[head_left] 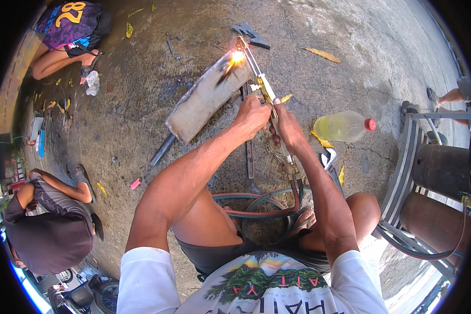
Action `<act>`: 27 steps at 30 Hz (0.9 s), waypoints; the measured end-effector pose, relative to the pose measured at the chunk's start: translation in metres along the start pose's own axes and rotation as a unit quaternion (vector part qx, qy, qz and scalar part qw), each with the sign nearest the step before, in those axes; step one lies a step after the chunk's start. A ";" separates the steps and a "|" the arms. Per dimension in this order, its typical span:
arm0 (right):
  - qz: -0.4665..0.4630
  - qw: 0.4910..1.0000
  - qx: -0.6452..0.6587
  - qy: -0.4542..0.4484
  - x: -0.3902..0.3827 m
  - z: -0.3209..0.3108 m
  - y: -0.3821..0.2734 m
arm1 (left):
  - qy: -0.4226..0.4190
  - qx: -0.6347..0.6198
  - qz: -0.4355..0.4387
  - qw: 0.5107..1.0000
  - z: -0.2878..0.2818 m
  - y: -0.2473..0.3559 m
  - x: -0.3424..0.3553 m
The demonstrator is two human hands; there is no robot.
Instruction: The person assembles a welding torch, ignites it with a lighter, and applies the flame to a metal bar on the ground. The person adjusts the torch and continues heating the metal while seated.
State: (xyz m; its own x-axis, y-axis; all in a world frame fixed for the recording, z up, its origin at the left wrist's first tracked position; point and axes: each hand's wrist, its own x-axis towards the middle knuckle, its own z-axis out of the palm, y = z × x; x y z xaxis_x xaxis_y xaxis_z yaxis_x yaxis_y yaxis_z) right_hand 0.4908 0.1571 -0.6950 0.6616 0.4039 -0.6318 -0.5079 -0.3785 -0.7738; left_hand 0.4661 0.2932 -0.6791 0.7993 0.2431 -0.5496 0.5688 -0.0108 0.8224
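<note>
A brass gas torch [263, 86] points away from me, and a bright flame [237, 56] burns at its tip against the far end of a flat grey metal bar [204, 99] lying on the concrete. My left hand [252, 116] grips the torch body near its valves. Just right of it, my right hand [287, 128] is closed around the handle. Red and green hoses [267, 212] run from the handle back between my knees.
A plastic bottle [344, 126] of yellowish liquid lies to the right. Gas cylinders [438, 167] rest on a metal cart at the far right. One person crouches at the left [49, 230], another sits at the top left [70, 26]. A dark metal piece [251, 34] lies beyond the flame.
</note>
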 end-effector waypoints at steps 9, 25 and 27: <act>0.005 1.000 0.009 -0.006 0.003 -0.001 0.002 | 0.013 0.000 -0.001 1.000 0.002 -0.003 0.003; 0.015 1.000 0.004 -0.005 0.005 -0.001 0.003 | 0.014 -0.003 -0.012 1.000 0.002 0.000 0.000; 0.013 1.000 0.003 -0.001 0.005 -0.001 0.003 | 0.012 -0.006 -0.013 1.000 0.002 0.002 -0.001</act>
State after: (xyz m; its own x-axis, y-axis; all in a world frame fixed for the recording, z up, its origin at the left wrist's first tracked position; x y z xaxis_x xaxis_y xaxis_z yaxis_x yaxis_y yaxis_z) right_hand 0.4926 0.1571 -0.7006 0.6462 0.3960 -0.6523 -0.5289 -0.3838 -0.7570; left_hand 0.4664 0.2912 -0.6772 0.7797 0.2662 -0.5667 0.5861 0.0081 0.8102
